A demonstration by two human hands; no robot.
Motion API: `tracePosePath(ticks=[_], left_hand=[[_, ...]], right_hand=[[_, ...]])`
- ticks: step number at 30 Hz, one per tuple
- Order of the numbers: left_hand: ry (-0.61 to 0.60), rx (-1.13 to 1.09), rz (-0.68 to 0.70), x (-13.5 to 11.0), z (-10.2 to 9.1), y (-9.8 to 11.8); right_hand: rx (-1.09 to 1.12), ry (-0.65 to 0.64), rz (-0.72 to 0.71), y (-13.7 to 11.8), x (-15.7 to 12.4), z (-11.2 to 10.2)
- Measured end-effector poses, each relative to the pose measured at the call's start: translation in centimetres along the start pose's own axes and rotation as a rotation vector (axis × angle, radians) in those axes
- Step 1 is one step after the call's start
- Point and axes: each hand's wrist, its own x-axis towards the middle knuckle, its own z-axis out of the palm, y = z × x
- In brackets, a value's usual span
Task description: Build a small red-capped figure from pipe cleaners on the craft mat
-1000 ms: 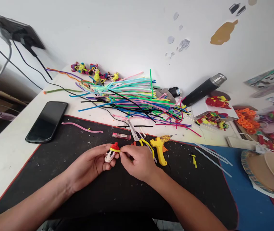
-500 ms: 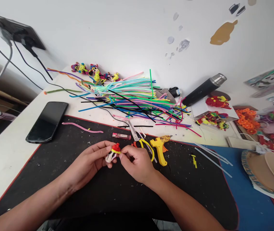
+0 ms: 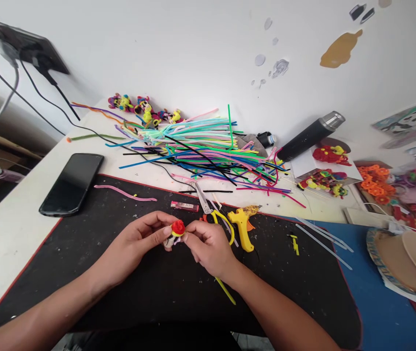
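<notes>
My left hand (image 3: 140, 241) is closed on a small doll's head (image 3: 171, 241) made of pipe cleaner, white with dark marks. On top of the head sits a red coiled cap (image 3: 178, 227) with a yellow band below it. At the head's right side, my right hand (image 3: 208, 246) pinches at the yellow band. A yellow pipe cleaner (image 3: 225, 291) sticks out below my right hand; its part inside the fingers is hidden. Just beyond my right hand lie yellow-handled scissors (image 3: 205, 202) and a yellow glue gun (image 3: 243, 227).
Behind the black mat (image 3: 284, 292) lies a heap of coloured pipe cleaners (image 3: 193, 141). A phone (image 3: 72, 184) rests at the left, near a pink pipe cleaner (image 3: 123, 193). A black flask (image 3: 310, 136) leans at the back right. Glue sticks (image 3: 325, 246) lie on the right.
The head has tipped so that more of the red cap's top faces me. A length of yellow pipe cleaner now shows below my right hand.
</notes>
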Motion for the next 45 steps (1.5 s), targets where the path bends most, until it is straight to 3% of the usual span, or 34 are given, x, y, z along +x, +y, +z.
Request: tracePosePath(ticks=[5,13,18,24,33,45], left_hand=[[-0.059,0.077,0.055,0.2,0.0,0.5],[-0.058,0.071,0.081,0.1,0.4,0.8],[-0.119,0.105,0.058,0.2,0.3,1.3],[-0.075,-0.002,0.044,0.6,0.1,0.6],[0.031,-0.285,-0.126,0.8,0.1,0.4],[0.074,-0.429,-0.216,1.3,0.2,-0.5]], right_hand=[[0.206,-0.068,0.154,-0.9,0.2,-0.2],[0.589,-0.177,0.292,-0.3,0.6,-0.4],[0.687,-0.225,0.362,-0.6,0.7,-0.8],[0.568,-0.203,0.277,-0.5,0.7,-0.8],[0.304,-0.132,0.118,-0.5,0.7,-0.7],[0.180,-0.019,0.048,-0.1,0.6,-0.4]])
